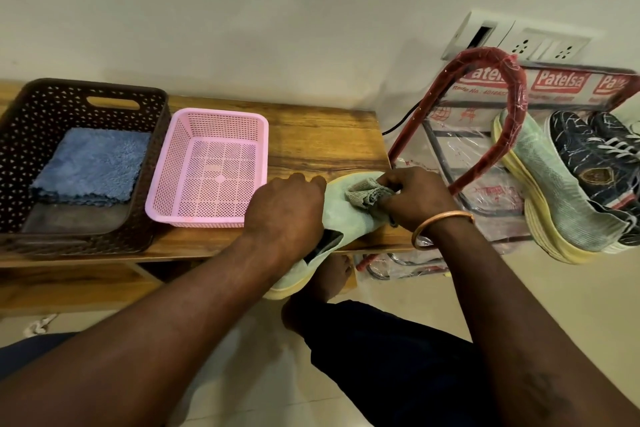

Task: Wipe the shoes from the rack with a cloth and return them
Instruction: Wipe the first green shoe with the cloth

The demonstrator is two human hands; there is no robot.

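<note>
A pale green shoe (341, 218) with a yellow sole lies at the front right corner of the wooden bench (318, 135), its heel hanging over the edge. My left hand (287, 208) grips the shoe around its middle. My right hand (412, 198) pinches a bunched grey-green cloth (365, 196) and presses it on the shoe's toe area. To the right, the red-framed shoe rack (485, 114) carries the matching green shoe (554, 191) and a dark navy laced pair (602, 156).
A brown basket (20, 135) with a folded blue cloth (93, 166) stands at the bench's left. A pink mesh tray (159, 184) sits beside it. My knee and bare foot (334, 274) are below the bench edge. A wall socket panel (519, 42) is behind the rack.
</note>
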